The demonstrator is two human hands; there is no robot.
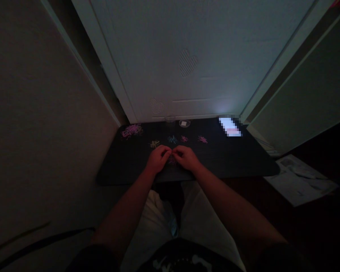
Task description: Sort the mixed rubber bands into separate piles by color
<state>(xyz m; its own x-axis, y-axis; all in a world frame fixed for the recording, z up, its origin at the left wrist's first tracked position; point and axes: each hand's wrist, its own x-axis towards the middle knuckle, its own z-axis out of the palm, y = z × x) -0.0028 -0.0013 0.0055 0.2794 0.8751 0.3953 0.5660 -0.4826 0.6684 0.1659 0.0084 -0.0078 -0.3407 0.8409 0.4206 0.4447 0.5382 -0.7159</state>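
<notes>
Left hand point(158, 158) and right hand point(186, 157) over the near half of the desk point(232, 160), fingertips meeting; fingers curled as in a pinch, but impossible to tell whether gripping a piece or nothing. Reddish pile point(172, 161) of small pieces between the hands, towards the near edge. Towards the far edge, left to right: yellowish pile point(154, 144), blue pile point(172, 139), small pink pile point(184, 138), outer pink pile point(202, 139). Large pink pile point(132, 130) at the far left corner.

Chief risk, by judgement: mixing of colours, from a knuckle of the left hand brushing the yellowish pile just beyond, or from a reach across the closely spaced blue pile and small pink pile. Also possible: loss of a piece over the near edge, through slight size and poor light; scattering of the reddish pile under a lowered palm; misjudging of shades, through dimness and glare from the phone point(230, 127) at the far right corner.

Hard to make out: form and number of pieces. Partly hidden: reddish pile, behind fingers. Faint, near the far edge: clear container point(170, 120), contents unreadable; beside it, round dish point(184, 123) with a white square. Pixelated: phone. Lost in shadow: most of the floor beyond the right edge.
</notes>
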